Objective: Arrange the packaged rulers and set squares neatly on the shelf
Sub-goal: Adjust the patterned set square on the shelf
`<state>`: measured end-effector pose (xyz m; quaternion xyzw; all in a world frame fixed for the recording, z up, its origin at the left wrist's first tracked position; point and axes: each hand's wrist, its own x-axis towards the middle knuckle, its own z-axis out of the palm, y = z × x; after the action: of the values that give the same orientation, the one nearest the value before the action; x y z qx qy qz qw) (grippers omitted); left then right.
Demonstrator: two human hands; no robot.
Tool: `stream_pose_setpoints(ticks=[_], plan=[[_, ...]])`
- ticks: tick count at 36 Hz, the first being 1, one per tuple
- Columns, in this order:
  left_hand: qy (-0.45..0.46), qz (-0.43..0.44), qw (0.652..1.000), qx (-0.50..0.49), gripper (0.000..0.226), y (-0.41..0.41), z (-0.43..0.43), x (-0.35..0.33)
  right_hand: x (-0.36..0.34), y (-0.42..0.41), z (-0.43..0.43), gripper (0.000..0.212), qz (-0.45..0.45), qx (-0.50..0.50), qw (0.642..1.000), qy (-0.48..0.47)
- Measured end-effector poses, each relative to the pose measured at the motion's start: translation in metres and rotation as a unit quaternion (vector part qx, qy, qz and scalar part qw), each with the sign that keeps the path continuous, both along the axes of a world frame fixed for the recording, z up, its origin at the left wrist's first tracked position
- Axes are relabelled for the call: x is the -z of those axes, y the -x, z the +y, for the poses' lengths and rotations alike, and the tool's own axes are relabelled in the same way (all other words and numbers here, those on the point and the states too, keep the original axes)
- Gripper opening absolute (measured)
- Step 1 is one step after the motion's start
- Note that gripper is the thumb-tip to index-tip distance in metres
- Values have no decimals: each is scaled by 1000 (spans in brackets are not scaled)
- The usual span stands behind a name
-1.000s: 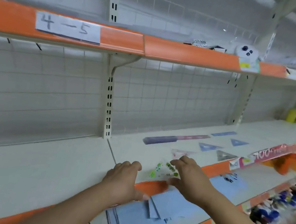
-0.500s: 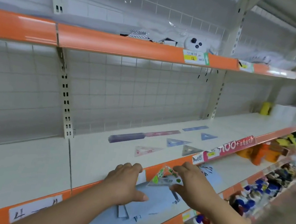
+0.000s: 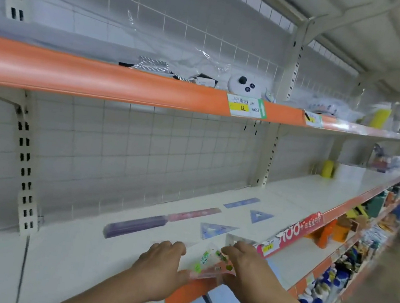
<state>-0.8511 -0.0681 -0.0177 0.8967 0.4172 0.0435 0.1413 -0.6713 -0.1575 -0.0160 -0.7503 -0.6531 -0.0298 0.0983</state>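
Both my hands hold a clear packaged set square (image 3: 212, 263) with green stickers at the front edge of the white shelf (image 3: 78, 257). My left hand (image 3: 163, 268) grips its left side, my right hand (image 3: 245, 271) its right side. Further back on the shelf lie a long purple packaged ruler (image 3: 135, 225), a pink ruler (image 3: 194, 213), a blue ruler (image 3: 241, 202), a blue set square (image 3: 214, 229), a smaller blue set square (image 3: 259, 216) and a clear set square (image 3: 238, 239) just behind my right hand.
An orange-edged upper shelf (image 3: 101, 80) overhangs, carrying a panda toy (image 3: 246, 85) and packaged goods. A wire grid back wall (image 3: 143, 149) stands behind. A yellow bottle (image 3: 327, 169) sits far right. The lower shelf (image 3: 289, 254) holds blue sheets and crowded goods.
My view swung right and closer. Both hands lifted the stickered set square package from below the shelf edge up onto the shelf front.
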Motion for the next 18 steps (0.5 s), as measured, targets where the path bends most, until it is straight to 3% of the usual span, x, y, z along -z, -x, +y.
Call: stream_pose_setpoints(ticks=[7,18], plan=[[-20,-20,999,30,32,-39,43,5,-7,-35,28,48,7,40,999,0],[-17,-16,999,36,32,-115,79,15,-1,-111,69,49,20,20,1000,8]])
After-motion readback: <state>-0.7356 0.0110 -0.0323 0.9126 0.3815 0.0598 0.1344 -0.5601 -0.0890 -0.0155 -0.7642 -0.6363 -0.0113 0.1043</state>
